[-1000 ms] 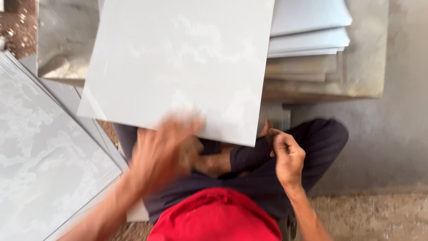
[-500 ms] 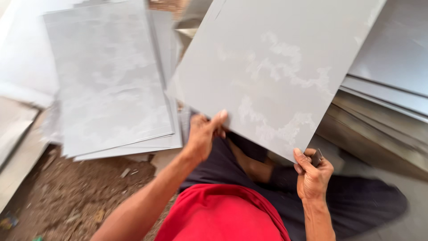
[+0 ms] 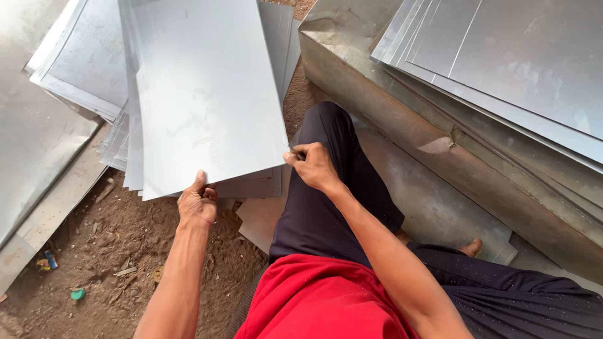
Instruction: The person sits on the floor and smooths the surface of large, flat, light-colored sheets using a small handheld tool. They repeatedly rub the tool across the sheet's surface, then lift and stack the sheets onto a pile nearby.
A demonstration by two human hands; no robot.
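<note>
Head view: left hand (image 3: 197,206) grips the near edge and right hand (image 3: 312,164) pinches the near right corner of a grey metal sheet (image 3: 207,94), now lowered flat onto the left stack (image 3: 81,63), no longer raised overhead; another sheet pile (image 3: 502,63) lies right, dirt floor (image 3: 113,251) below.

One view only, from the head, looking steeply down and a touch left, close over the lap. Both forearms rise from the bottom edge; dirt floor (image 3: 107,238) below, stacked metal sheets (image 3: 515,69) upper right.
</note>
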